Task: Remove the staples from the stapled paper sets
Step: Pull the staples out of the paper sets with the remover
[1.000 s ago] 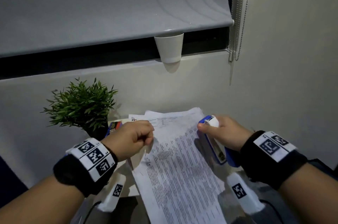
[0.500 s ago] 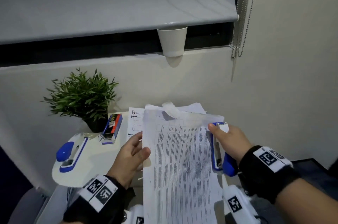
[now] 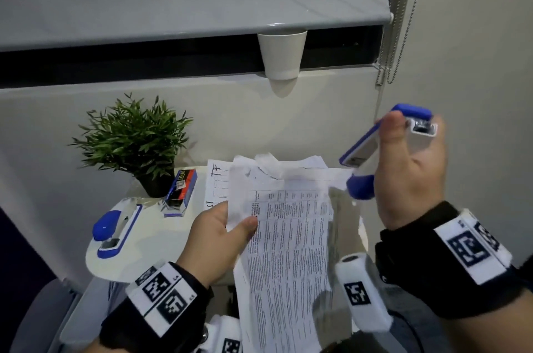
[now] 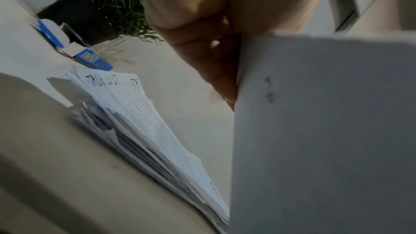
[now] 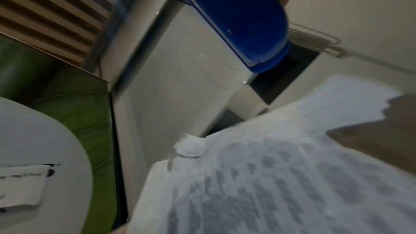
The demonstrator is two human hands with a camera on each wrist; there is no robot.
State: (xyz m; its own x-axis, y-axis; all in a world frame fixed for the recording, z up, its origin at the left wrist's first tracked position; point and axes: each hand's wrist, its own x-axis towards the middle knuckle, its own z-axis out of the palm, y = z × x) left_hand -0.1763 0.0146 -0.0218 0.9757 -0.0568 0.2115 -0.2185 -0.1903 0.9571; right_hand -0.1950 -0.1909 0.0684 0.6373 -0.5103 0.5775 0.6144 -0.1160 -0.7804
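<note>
1. The head camera looks down and forward from above at the small round white table [image 3: 106, 263].
2. The left wrist camera sits low and very close, facing the leafy green plant in a black pot [image 4: 108, 3].
3. The right wrist camera looks up from below.
4. All three see the printed white paper sheets [image 3: 288, 251].

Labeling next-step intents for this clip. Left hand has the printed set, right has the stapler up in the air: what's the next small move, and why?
Probably bring the stapler back down to the set's top corner. The right hand holds it raised, off the printed paper set, which the left hand pinches at its left edge above the paper stack. Whether a staple remains cannot be told; the crumpled corner suggests work there.
</note>
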